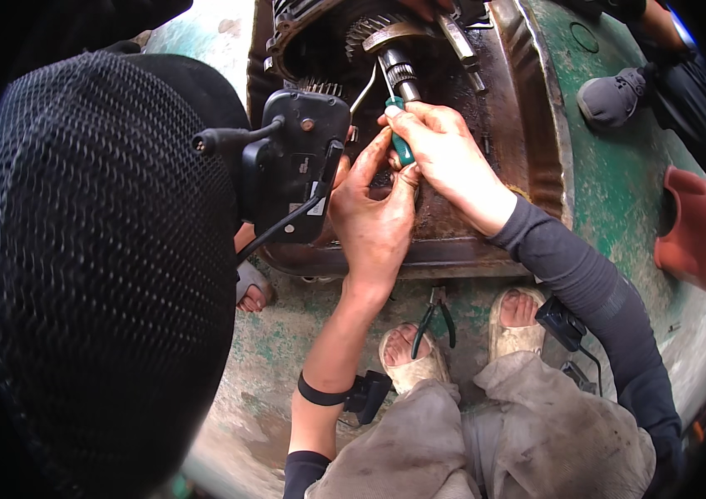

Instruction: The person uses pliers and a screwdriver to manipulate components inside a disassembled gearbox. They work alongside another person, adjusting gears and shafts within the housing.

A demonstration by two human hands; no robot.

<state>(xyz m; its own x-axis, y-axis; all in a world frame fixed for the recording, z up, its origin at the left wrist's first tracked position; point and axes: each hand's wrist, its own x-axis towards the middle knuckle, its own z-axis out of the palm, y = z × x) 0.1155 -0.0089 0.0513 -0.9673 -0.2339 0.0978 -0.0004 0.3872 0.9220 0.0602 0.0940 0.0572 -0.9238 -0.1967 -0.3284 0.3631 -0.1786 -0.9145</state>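
My right hand [440, 145] is closed on a green-handled screwdriver [403, 145], its thin shaft pointing up beside a splined metal shaft [400, 71]. My left hand [374, 212] curls at the handle's lower end, thumb and index finger against it; its other fingers are partly hidden. A bent pale metal rod [364, 91] lies left of the screwdriver. Above are gears [363, 32] inside a dark housing [286, 33], sitting in an oily metal tray [552, 125]. Pliers [433, 320] lie on the floor between my feet.
A co-worker's mesh-backed head [103, 233], with a black device [290, 166] attached, fills the left side. Another person's fingers [423, 10] show at the top; a grey shoe [606, 100] is upper right. A red stool [694, 233] stands right. A black ring [583, 37] lies on the green floor.
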